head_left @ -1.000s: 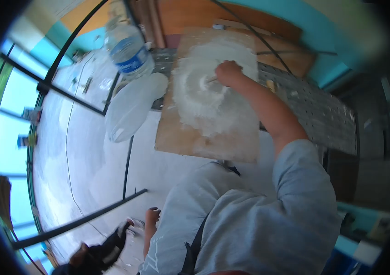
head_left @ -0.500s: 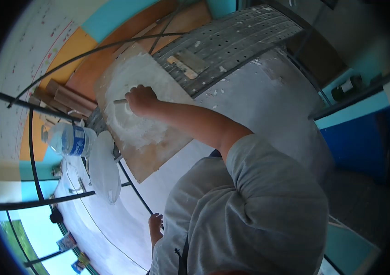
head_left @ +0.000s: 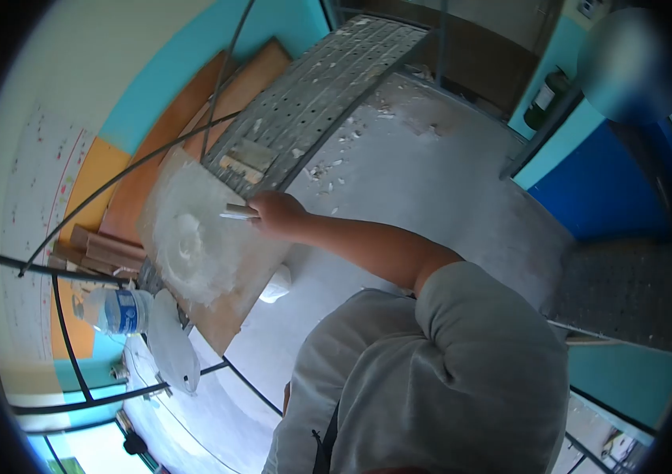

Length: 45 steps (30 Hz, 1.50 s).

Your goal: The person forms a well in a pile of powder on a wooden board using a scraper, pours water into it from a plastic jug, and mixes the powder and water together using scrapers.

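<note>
In the head view, the right hand (head_left: 276,215) grips a short pale tool (head_left: 238,211) jutting from the fist over the edge of the board (head_left: 225,316) nearest the plank (head_left: 304,103). The fingers hide its held end. Lying nearly crosswise, it points left, toward the white material (head_left: 191,241). Only a sliver of the left hand or arm (head_left: 286,395) shows; its grip I cannot tell.

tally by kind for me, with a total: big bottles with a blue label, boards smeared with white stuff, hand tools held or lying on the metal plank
Blue-labelled bottle: 1
White-smeared board: 1
Hand tools: 2 (pale tool in the right hand, wooden-handled tool on the metal plank)
Total: 4
</note>
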Tool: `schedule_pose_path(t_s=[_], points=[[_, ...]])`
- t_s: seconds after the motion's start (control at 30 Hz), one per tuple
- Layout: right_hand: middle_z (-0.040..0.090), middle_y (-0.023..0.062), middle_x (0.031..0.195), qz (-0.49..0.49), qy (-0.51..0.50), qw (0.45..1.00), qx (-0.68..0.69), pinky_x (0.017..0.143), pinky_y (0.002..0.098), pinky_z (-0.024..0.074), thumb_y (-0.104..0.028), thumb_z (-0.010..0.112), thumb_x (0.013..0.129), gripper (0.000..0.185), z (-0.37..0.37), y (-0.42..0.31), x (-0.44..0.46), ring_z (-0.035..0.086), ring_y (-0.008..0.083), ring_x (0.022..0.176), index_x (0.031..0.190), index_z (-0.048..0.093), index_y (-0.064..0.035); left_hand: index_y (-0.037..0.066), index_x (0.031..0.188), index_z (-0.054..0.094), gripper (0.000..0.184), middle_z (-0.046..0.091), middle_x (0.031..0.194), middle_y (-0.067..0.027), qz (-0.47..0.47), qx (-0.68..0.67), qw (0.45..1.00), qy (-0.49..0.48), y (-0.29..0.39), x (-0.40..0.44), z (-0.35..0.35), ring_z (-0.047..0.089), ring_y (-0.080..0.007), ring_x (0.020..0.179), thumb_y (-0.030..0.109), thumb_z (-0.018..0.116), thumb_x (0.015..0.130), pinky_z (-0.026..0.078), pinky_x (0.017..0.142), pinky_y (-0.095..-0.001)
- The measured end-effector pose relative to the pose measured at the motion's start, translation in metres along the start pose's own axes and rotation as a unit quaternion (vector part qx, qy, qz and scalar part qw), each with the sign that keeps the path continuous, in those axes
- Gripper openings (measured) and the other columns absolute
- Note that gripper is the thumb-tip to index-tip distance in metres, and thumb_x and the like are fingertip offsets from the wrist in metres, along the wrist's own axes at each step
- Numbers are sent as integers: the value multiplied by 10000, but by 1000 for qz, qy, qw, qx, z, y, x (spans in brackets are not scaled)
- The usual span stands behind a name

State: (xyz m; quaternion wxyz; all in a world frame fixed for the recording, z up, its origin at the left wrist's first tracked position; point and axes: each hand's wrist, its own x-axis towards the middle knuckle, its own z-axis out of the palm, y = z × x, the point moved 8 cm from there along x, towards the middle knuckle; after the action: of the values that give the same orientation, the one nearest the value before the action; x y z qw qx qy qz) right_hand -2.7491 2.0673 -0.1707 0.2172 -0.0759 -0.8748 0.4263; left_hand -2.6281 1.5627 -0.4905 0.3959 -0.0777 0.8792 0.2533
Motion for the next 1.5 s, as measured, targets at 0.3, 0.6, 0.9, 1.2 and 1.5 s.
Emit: schedule_pose_path(t_s=[0.3, 0.6, 0.9, 1.2, 1.5], points=[[638, 165, 941, 165, 53, 984, -32, 798, 456, 491, -286, 684, 828, 257, -110, 110, -175, 624, 353, 899, 932, 665, -52, 51, 1195, 635, 399, 685, 1012, -159, 140, 151, 976, -74, 110, 13, 38, 678, -256, 894, 220, 680, 837, 535, 754, -355], [656, 141, 1009, 472, 63, 872, -111, 825, 462, 521, -206, 632, 829, 230, -93, 181, -413, 639, 319, 971, 1010, 691, -77, 53, 1193, 640, 408, 686, 1053, -169, 339, 383, 834, -207, 249, 68, 99, 677, -266, 942, 244, 682, 834, 526, 805, -352], [689, 178, 1012, 735, 213, 643, -15, 794, 457, 545, -139, 586, 780, 266, 37, 80, -686, 669, 340, 949, 1010, 702, -70, 55, 1191, 644, 419, 687, 1094, -179, 474, 516, 638, -319, 284, 83, 161, 676, -277, 990, 268, 684, 832, 518, 856, -350], [677, 173, 1069, 862, 375, 318, 124, 867, 441, 510, -205, 584, 834, 286, 339, -118, -893, 644, 342, 1025, 1052, 697, -59, 51, 1164, 654, 408, 690, 1081, -181, 502, 647, 444, -362, 187, 20, 235, 678, -280, 982, 292, 670, 835, 521, 851, -353], [653, 207, 1138, 829, 501, 200, 148, 892, 423, 495, -287, 554, 872, 347, 387, -254, -962, 628, 347, 1056, 1084, 689, -49, 44, 1130, 666, 398, 692, 1052, -181, 533, 691, 317, -372, 78, -92, 299, 681, -280, 959, 316, 653, 840, 527, 830, -357]])
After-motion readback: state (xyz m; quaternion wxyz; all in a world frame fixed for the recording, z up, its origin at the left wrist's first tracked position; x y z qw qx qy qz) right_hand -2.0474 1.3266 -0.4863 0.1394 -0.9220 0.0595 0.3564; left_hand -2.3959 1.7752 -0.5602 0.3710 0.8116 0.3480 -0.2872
